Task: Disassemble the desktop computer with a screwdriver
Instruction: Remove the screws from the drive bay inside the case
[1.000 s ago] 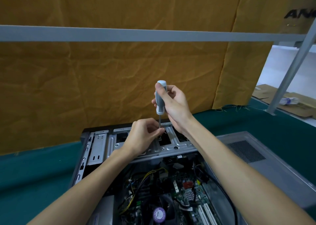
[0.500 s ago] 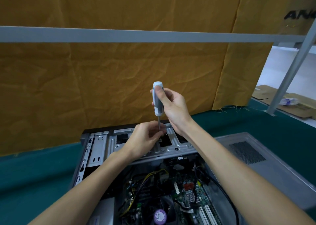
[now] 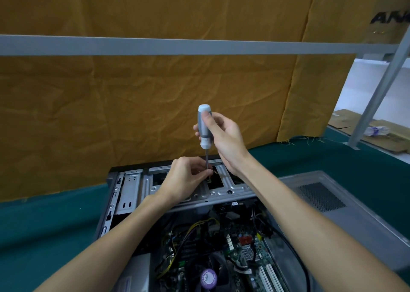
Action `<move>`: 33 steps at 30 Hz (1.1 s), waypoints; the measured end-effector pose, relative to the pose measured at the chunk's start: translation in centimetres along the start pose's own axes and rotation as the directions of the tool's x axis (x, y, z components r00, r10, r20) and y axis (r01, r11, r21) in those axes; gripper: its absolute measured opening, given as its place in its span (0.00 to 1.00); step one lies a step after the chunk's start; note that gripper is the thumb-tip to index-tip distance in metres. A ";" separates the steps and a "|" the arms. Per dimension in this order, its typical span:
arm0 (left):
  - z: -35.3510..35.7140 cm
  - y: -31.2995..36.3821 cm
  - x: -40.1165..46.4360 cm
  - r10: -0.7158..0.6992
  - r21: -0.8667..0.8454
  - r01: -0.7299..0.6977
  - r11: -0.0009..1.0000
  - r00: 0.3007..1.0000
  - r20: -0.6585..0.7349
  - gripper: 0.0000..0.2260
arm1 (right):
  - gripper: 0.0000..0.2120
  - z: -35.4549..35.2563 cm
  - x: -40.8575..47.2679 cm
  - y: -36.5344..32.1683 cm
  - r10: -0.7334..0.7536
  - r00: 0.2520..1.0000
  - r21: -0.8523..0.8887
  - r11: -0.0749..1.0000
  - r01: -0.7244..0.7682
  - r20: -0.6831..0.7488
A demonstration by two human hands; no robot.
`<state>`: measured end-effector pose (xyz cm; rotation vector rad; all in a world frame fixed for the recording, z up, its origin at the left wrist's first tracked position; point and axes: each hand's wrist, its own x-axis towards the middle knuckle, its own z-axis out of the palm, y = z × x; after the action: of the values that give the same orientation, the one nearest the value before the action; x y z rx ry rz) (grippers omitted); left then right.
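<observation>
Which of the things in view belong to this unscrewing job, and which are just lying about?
In the job:
screwdriver, gripped by right hand
left hand, steadying its shaft
open computer case

Lying about:
side panel
plastic bottle
flattened cardboard

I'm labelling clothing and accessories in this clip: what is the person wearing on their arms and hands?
Nothing shows on either. The left hand and right hand are bare, without gloves, rings or a watch at the wrists. Both forearms are uncovered down to the frame's bottom edge, so no sleeve, cuff or band is in view.
</observation>
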<state>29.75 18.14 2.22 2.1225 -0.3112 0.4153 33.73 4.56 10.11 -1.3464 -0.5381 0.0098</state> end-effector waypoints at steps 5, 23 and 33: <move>0.3 0.0 0.1 -0.003 0.087 0.007 0.996 0.999 -0.045 0.07 | 0.17 0.3 -0.1 0.1 -0.006 0.999 0.001 1.000 0.006 -0.036; -0.1 -0.1 -0.1 0.035 0.155 -0.044 0.987 0.998 0.059 0.04 | 0.17 -0.3 0.4 0.8 -0.029 0.999 -0.073 0.997 0.026 -0.037; 0.0 -0.1 -0.1 0.040 0.190 -0.046 0.981 0.999 0.037 0.07 | 0.19 0.3 0.2 0.8 0.025 0.999 0.053 0.998 -0.024 -0.023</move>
<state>29.74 18.15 2.11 2.3153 -0.3485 0.4511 34.07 5.09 9.45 -1.2996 -0.4982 0.0282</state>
